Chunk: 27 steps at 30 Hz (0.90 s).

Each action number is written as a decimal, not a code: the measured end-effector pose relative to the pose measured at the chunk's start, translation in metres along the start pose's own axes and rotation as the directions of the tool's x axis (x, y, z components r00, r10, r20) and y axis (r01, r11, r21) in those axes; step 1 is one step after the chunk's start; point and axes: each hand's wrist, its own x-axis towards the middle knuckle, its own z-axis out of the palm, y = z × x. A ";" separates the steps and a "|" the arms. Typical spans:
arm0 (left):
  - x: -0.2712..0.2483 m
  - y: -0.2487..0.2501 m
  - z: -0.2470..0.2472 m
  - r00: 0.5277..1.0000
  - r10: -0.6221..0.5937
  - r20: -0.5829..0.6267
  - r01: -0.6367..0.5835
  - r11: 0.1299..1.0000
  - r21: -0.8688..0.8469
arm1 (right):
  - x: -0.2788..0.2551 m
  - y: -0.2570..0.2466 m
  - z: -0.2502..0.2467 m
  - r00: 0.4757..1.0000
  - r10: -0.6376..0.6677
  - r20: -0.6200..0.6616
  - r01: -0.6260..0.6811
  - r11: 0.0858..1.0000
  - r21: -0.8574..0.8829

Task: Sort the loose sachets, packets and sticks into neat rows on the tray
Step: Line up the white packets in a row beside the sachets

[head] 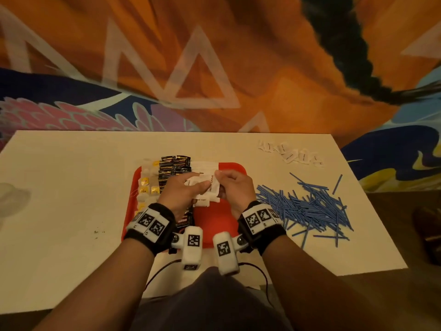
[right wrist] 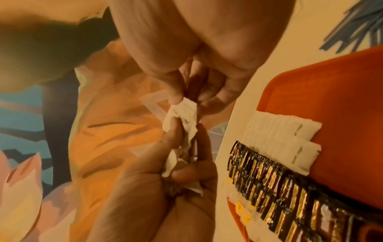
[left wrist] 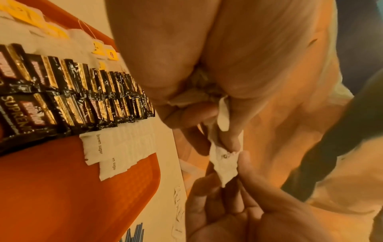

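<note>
A red tray lies in the middle of the white table. On it are a column of yellow-tagged tea bags, two rows of black coffee sachets and a row of white brown-sugar sachets. Above the tray my left hand grips a small bunch of white sugar sachets. My right hand pinches the top sachet of that bunch between thumb and finger. The two hands touch over the sachets. A pile of blue sticks lies on the table right of the tray.
More loose white sachets are scattered at the table's far right corner. A painted wall rises straight behind the table. A few dark crumbs lie left of the tray. Cables hang over the near edge.
</note>
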 end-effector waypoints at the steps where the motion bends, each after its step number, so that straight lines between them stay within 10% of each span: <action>1: 0.000 0.001 -0.003 1.000 -0.004 0.001 0.004 1.000 0.011 | -0.001 0.001 0.003 1.000 0.007 -0.012 -0.007 1.000 0.024; 14: -0.001 -0.012 -0.016 0.997 -0.076 0.010 0.077 0.994 -0.081 | -0.002 0.017 0.015 0.995 0.084 0.061 -0.092 0.986 0.142; 27: 0.014 -0.050 -0.019 0.995 -0.044 -0.084 0.068 0.952 0.297 | 0.033 0.024 -0.021 0.893 0.138 0.428 0.141 0.818 -0.558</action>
